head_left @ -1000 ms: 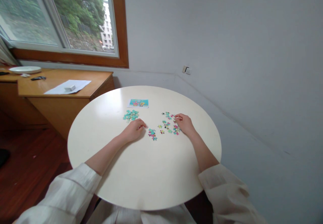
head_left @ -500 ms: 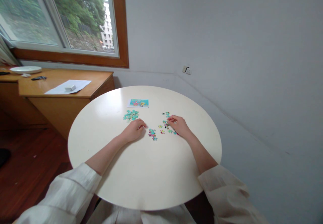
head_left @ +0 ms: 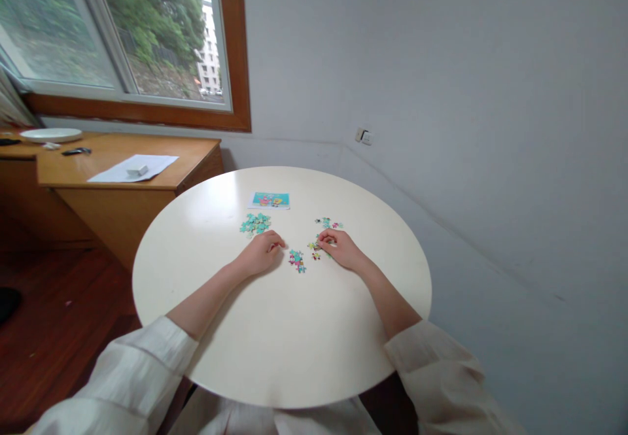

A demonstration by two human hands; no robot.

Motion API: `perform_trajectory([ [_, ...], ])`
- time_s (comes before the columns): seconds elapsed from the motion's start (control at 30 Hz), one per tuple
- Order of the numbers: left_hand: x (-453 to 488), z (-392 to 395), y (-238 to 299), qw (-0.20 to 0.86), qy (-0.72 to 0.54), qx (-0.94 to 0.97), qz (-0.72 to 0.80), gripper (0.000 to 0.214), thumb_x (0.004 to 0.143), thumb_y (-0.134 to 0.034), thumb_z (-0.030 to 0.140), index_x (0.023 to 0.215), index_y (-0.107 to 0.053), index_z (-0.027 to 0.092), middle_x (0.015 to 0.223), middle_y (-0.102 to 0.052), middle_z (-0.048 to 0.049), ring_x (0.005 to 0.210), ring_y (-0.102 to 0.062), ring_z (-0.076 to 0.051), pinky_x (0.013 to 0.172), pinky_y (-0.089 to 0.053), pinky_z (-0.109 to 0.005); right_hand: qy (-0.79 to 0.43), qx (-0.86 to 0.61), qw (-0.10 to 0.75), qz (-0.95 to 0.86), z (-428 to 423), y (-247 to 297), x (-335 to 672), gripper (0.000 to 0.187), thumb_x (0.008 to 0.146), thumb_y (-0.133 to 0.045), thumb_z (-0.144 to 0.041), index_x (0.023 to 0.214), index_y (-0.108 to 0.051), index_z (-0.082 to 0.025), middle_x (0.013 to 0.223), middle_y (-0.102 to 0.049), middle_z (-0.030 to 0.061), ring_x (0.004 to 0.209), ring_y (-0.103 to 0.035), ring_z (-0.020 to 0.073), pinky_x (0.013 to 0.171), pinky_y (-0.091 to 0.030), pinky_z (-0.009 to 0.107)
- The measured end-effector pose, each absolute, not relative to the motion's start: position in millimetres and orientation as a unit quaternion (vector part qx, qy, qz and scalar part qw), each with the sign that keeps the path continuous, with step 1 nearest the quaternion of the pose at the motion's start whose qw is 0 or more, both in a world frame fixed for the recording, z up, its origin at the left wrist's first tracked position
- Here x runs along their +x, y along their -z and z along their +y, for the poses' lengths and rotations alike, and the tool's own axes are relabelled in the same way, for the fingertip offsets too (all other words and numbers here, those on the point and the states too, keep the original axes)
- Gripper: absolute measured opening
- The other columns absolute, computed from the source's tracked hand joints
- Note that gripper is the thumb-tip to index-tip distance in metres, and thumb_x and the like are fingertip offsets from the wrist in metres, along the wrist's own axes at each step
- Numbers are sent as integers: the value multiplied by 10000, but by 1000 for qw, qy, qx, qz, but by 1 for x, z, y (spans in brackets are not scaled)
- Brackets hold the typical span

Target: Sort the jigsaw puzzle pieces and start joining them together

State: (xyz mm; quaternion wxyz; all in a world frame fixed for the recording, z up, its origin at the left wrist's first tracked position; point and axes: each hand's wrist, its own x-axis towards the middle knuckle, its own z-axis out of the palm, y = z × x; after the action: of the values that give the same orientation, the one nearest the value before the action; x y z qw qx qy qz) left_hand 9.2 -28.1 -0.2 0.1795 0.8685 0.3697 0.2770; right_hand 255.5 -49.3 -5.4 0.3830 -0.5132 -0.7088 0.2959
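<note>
Small jigsaw pieces lie on a round cream table (head_left: 275,350). A joined pink and teal cluster (head_left: 296,260) sits between my hands. My left hand (head_left: 260,252) rests on the table with fingers curled, just left of that cluster and below a heap of teal pieces (head_left: 255,224). My right hand (head_left: 338,249) lies over the scattered loose pieces (head_left: 328,223), its fingertips pinched at a small piece near their left edge. A printed reference picture (head_left: 269,200) lies farther back.
A wooden desk (head_left: 118,183) stands left of the table, carrying white paper (head_left: 132,168), a small box, a dark object and a white plate (head_left: 50,135). A window is above it. Grey walls close in behind and to the right, with a wall socket (head_left: 363,137).
My right hand has slid leftward across the scattered pieces, toward the middle cluster. My left hand has stayed where it was.
</note>
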Motion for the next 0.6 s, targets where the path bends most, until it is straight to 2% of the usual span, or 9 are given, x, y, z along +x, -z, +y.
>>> perform_trajectory([
  [0.23,10,-28,1,179,-275,869,371,314,723,-400,64,838,-686,128,911,-648,-88,857,-608,-186,817,-480,-319,-315,-506,369,-714,-49,10,258,52,799,-500,-238,781,-514,-191,724,-656,9,798,-656,167,785,-446,315],
  [0.6,9,-28,1,183,-277,868,369,322,722,-396,59,847,-683,132,914,-645,-84,847,-607,-176,806,-483,-308,-326,-515,353,-710,-54,2,253,46,797,-500,-234,787,-512,-190,672,-648,-4,734,-659,159,750,-461,301],
])
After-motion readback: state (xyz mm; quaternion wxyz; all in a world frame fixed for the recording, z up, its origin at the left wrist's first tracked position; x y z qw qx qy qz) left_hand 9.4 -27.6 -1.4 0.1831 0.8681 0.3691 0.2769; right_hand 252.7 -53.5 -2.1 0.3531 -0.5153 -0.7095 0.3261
